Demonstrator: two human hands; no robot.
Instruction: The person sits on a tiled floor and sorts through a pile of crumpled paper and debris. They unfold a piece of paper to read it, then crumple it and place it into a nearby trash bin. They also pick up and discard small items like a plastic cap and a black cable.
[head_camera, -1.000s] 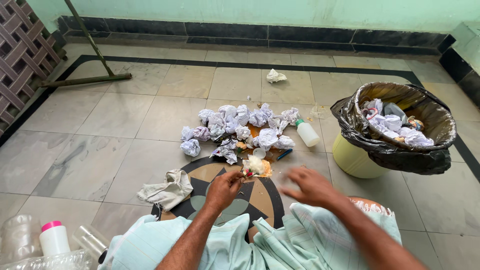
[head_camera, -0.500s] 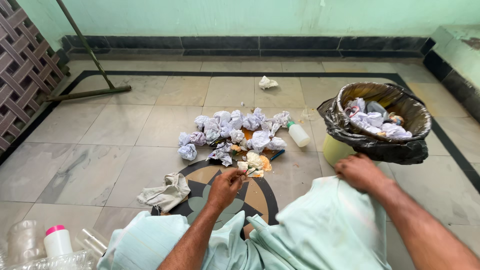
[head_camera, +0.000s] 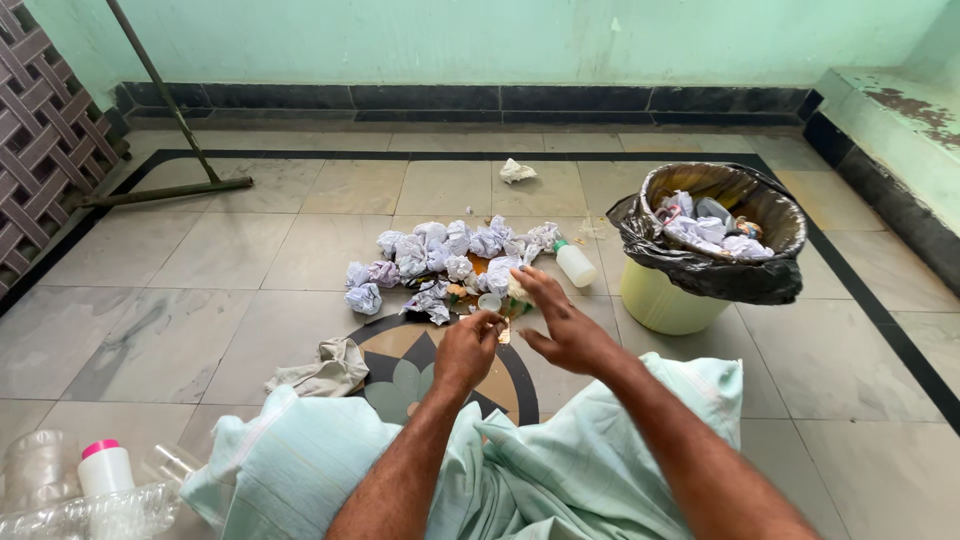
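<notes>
my left hand (head_camera: 466, 352): grip pinched shut on a small scrap (head_camera: 503, 333), too small to identify. my right hand (head_camera: 562, 325): fingers spread open, over the crumpled paper heap (head_camera: 440, 258) mid-floor. lined bin (head_camera: 712, 278) just beside, rightward.

A small white plastic bottle with a green cap (head_camera: 574, 264) lies on the floor beside the crumpled paper. At bottom left stands a white container with a pink lid (head_camera: 103, 467), among clear plastic packaging (head_camera: 60, 510).
</notes>
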